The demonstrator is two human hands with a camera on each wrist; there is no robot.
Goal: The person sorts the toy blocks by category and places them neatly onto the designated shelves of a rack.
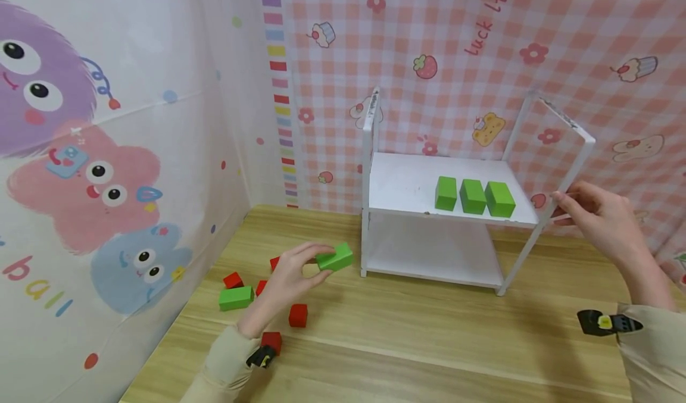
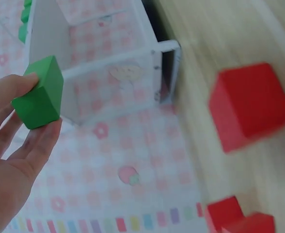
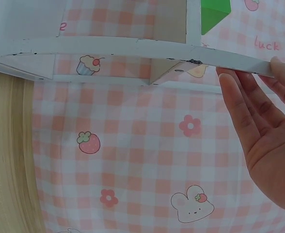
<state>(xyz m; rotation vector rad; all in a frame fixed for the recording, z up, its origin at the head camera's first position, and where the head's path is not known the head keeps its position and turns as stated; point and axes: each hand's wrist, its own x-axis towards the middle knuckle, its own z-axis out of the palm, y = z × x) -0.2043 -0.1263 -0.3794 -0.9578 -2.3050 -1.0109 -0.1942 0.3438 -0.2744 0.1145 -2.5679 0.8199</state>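
My left hand (image 1: 292, 275) pinches a green block (image 1: 334, 258) between thumb and fingers, held above the table just left of a white two-tier shelf (image 1: 429, 218). In the left wrist view the same green block (image 2: 43, 92) shows tilted in the fingers. My right hand (image 1: 602, 218) grips the front right post of the shelf; in the right wrist view, thumb and fingers pinch that white post (image 3: 133, 47). Three green blocks (image 1: 473, 197) stand in a row on the right part of the upper tier, near its front edge.
On the wooden table (image 1: 402, 343) at left lie another green block (image 1: 236, 298) and several red blocks (image 1: 298, 315), some partly behind my left hand and wrist. A patterned cloth (image 1: 321, 93) hangs behind the shelf, and a white cartoon-printed sheet (image 1: 177, 63) at left.
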